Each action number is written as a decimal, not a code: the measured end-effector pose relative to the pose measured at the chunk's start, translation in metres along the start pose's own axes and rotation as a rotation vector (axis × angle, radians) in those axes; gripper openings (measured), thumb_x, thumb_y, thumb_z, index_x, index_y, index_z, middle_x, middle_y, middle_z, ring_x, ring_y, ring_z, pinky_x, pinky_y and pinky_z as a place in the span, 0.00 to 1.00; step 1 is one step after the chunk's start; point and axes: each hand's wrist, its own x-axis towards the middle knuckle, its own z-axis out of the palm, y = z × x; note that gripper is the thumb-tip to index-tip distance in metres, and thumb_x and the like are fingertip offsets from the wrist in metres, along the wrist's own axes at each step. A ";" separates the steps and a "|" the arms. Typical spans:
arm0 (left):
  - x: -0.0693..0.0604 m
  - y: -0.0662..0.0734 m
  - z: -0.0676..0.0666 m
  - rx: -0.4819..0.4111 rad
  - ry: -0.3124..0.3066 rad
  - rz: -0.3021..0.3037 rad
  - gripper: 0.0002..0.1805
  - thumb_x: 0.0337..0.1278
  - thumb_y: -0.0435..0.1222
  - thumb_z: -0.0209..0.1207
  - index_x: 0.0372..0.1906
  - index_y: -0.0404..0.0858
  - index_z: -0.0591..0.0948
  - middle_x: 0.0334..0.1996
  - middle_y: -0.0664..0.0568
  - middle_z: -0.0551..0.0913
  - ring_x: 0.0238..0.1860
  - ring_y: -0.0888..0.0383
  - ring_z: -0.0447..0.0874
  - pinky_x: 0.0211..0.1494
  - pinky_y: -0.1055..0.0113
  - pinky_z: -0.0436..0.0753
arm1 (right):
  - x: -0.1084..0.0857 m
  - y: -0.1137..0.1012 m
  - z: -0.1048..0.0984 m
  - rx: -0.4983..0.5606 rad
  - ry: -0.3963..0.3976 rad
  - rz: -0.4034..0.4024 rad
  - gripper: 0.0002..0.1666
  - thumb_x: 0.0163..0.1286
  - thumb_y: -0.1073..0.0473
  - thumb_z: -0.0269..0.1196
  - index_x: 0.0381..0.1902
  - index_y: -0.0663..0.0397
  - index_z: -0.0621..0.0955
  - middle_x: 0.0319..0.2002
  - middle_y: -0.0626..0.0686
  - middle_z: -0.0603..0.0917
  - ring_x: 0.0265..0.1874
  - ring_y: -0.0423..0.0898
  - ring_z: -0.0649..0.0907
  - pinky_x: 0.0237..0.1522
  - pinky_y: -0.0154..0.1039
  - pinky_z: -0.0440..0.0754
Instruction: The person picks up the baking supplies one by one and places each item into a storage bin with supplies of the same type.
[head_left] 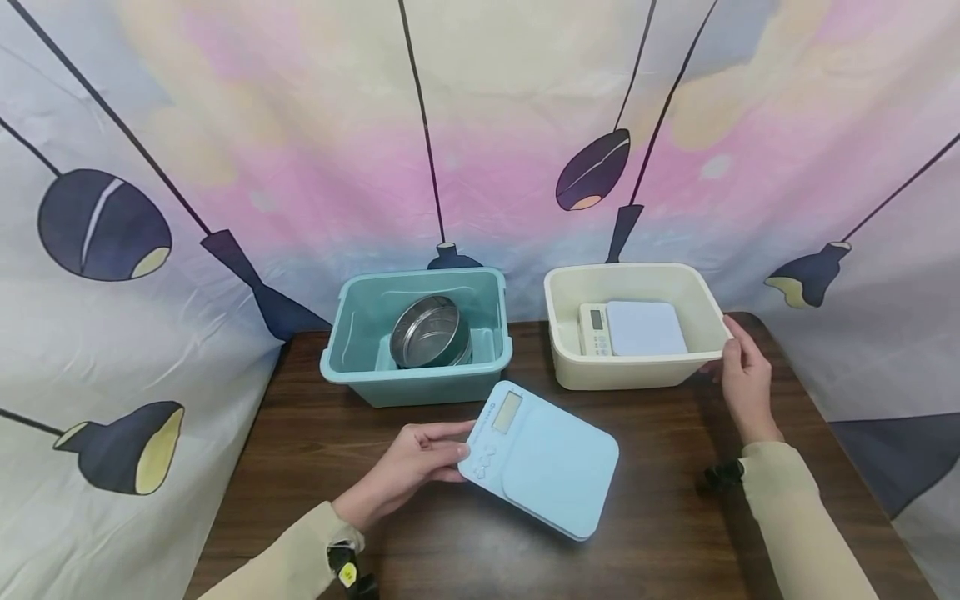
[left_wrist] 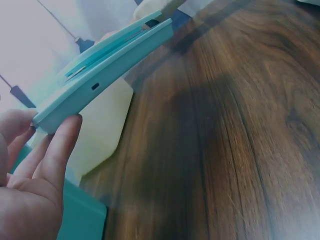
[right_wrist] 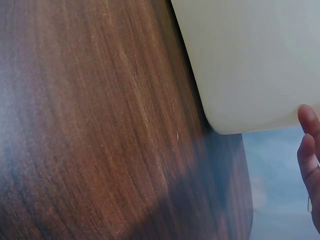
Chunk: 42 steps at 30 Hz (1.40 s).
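Observation:
My left hand pinches a light blue kitchen scale by its display end, thumb on top and fingers underneath. The left wrist view shows the scale edge-on, tilted and raised off the table, with my left hand at its corner. My right hand grips the right front corner of a cream plastic bin at its rim. A second scale, cream with a white platform, lies inside that bin. In the right wrist view, fingertips meet the bin's wall; the rest of that hand is cut off.
A teal bin stands left of the cream one, holding round metal sieves or pans. Both bins sit toward the back of a dark wooden table. A curtain printed with lamps hangs behind and around it.

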 end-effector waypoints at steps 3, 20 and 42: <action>0.002 0.002 0.005 -0.007 0.011 0.004 0.28 0.70 0.33 0.65 0.71 0.33 0.76 0.58 0.38 0.86 0.50 0.51 0.90 0.54 0.55 0.89 | 0.001 0.000 0.001 0.002 0.006 -0.005 0.27 0.86 0.51 0.45 0.78 0.44 0.72 0.46 0.46 0.82 0.26 0.34 0.82 0.28 0.25 0.79; 0.018 0.015 0.033 -0.046 0.067 0.063 0.27 0.70 0.34 0.66 0.71 0.37 0.78 0.59 0.40 0.86 0.50 0.49 0.90 0.54 0.55 0.89 | 0.002 0.001 0.000 -0.011 0.001 0.018 0.28 0.86 0.51 0.45 0.78 0.45 0.71 0.47 0.41 0.81 0.27 0.34 0.82 0.28 0.24 0.79; 0.070 0.055 0.072 -0.166 0.176 0.179 0.24 0.71 0.31 0.64 0.70 0.39 0.79 0.61 0.41 0.85 0.51 0.50 0.90 0.54 0.58 0.89 | -0.012 -0.038 -0.003 -0.020 -0.051 0.051 0.29 0.86 0.55 0.44 0.79 0.52 0.68 0.57 0.61 0.78 0.31 0.39 0.83 0.32 0.25 0.80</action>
